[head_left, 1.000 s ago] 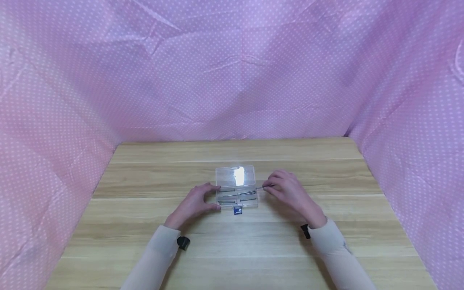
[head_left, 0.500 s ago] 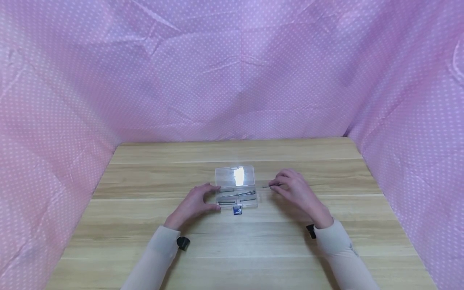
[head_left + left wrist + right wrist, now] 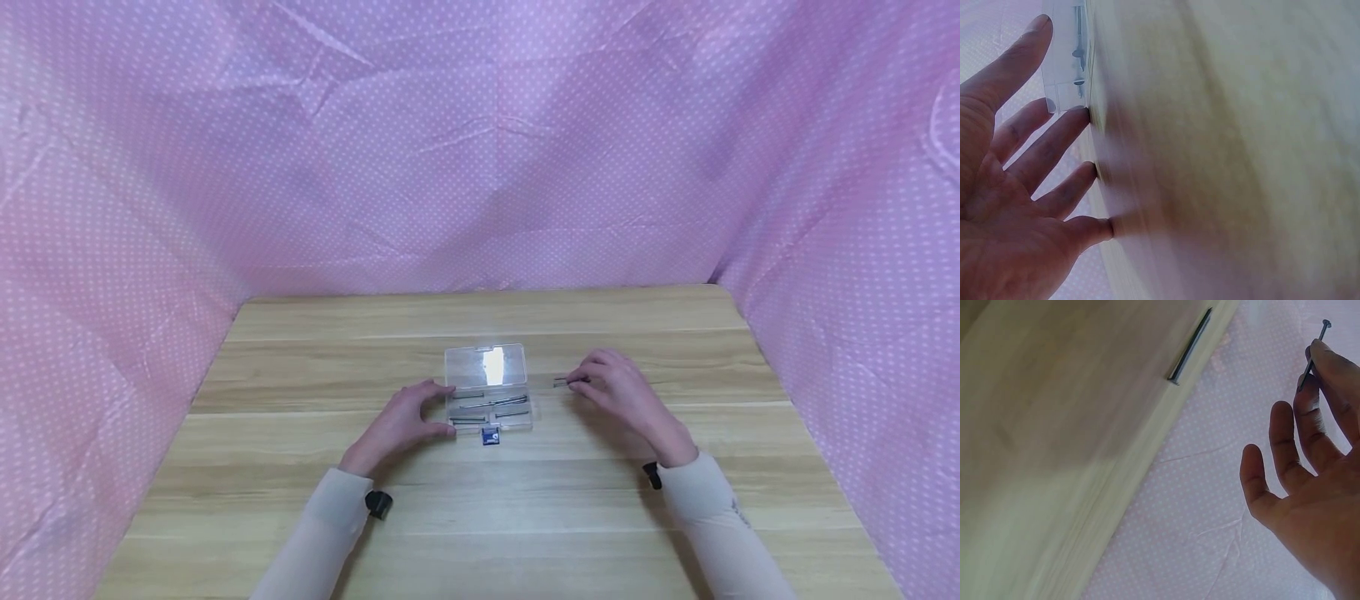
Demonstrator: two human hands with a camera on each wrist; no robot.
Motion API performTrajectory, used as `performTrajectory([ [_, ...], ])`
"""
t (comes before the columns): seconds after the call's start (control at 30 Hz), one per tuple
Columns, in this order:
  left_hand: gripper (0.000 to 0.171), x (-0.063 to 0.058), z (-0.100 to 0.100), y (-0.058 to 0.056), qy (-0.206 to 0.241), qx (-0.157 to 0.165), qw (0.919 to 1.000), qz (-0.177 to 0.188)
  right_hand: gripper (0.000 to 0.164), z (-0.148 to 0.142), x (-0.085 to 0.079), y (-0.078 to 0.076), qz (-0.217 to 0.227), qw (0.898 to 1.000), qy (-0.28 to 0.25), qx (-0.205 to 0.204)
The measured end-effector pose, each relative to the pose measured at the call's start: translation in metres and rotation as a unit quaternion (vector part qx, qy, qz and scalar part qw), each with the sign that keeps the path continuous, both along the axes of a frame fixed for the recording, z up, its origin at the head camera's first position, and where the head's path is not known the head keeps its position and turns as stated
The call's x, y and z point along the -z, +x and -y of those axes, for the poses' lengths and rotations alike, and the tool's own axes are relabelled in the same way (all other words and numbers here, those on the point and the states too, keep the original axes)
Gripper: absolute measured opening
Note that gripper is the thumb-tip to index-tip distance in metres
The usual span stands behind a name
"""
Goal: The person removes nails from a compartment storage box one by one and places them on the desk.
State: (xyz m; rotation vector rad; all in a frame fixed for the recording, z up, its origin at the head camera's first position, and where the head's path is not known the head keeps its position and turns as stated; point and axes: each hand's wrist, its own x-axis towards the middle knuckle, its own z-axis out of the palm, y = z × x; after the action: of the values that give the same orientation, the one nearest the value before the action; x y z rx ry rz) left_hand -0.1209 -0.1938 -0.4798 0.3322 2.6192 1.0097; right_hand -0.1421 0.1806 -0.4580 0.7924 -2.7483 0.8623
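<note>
A clear plastic box (image 3: 454, 367) lies with its lid folded back in the middle of the table. Several metal nails (image 3: 468, 419) are in its compartments. My left hand (image 3: 401, 419) holds the box's left end, with the thumb at the near corner and fingers at the far one. To the right of the box, my right hand (image 3: 615, 390) pinches a nail (image 3: 1323, 331) between thumb and fingertips, just above the table. Below that hand, another nail (image 3: 1191, 347) lies on the wood in the right wrist view.
A small blue label (image 3: 491, 436) sits at the box's front edge. The wooden table (image 3: 480, 517) reaches back to a pink dotted cloth (image 3: 480, 167), which hangs behind it and on both sides.
My right hand has moved right, away from the box's right edge, with the nail pinched in it. My left hand and the box have stayed in place.
</note>
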Motion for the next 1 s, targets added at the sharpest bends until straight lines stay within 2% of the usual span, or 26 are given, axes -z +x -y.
performTrajectory([
  [0.53, 0.07, 0.001, -0.002, 0.001, 0.002, -0.008, 1.0, -0.002, 0.009, -0.008, 0.005, -0.009, 0.032, 0.998, 0.047, -0.005],
  [1.0, 0.069, -0.002, -0.002, 0.001, -0.006, -0.009, 0.9999, 0.004, 0.008, -0.007, 0.012, -0.018, 0.057, 0.995, 0.085, -0.004],
])
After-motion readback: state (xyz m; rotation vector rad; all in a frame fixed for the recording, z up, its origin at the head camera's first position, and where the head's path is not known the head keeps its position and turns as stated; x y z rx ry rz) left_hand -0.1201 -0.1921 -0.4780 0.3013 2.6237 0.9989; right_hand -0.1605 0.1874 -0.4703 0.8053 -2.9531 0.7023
